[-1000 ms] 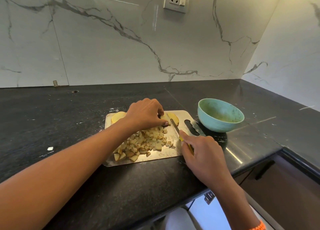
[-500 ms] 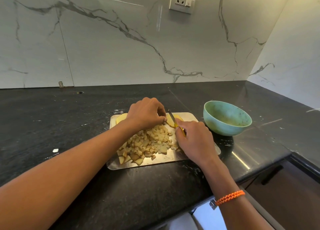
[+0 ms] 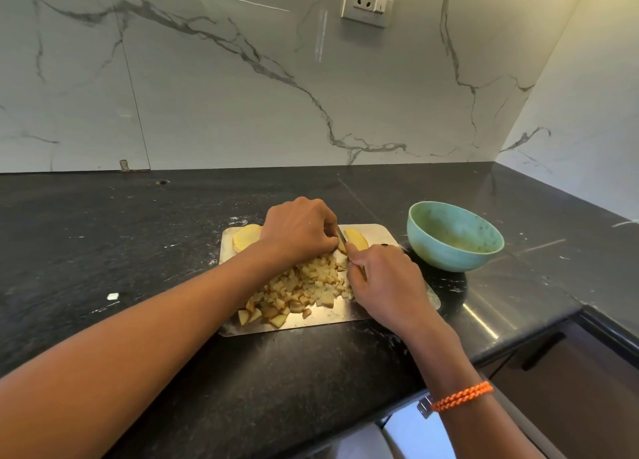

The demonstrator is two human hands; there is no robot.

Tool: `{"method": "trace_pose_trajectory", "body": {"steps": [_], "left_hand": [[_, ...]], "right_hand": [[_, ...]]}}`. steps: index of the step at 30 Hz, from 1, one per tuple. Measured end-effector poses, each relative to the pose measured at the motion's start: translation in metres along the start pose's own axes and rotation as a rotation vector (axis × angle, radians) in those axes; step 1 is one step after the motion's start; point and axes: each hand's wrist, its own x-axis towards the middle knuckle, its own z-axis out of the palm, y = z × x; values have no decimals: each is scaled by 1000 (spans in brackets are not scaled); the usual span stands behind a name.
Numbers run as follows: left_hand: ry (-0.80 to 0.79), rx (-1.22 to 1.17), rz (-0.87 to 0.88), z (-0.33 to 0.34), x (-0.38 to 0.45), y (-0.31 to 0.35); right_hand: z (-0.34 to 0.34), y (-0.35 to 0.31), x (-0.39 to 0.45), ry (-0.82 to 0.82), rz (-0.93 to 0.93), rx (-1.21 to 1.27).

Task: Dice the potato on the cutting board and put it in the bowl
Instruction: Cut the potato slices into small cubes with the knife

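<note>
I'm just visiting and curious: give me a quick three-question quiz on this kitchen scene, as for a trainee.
1. True or false: the diced potato is already in the bowl.
2. Which hand holds the knife? A. left hand B. right hand
3. Fill in: the bowl sits to the ____ of the cutting board.

Key: 1 false, it lies on the board. 2 B. 3 right.

Marble wall (image 3: 242, 88), black countertop (image 3: 103, 223)
</note>
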Motion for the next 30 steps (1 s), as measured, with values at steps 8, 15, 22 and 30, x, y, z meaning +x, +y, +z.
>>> {"method": "trace_pose_trajectory", "body": {"steps": [8,15,22,30], "left_hand": [[-20,14,8,1,2,0],[-14,-43,-11,0,1,-2],[-19,-139,-60,-5,1,-10],[-34,-141,-10,-5,0,-8]], "right_hand": [[-9,23,-48,58,-72,93],[-9,27,-55,141,-54,284],[-4,6,-16,161,-14,234],[-2,2,-7,95,-14,119]]}}
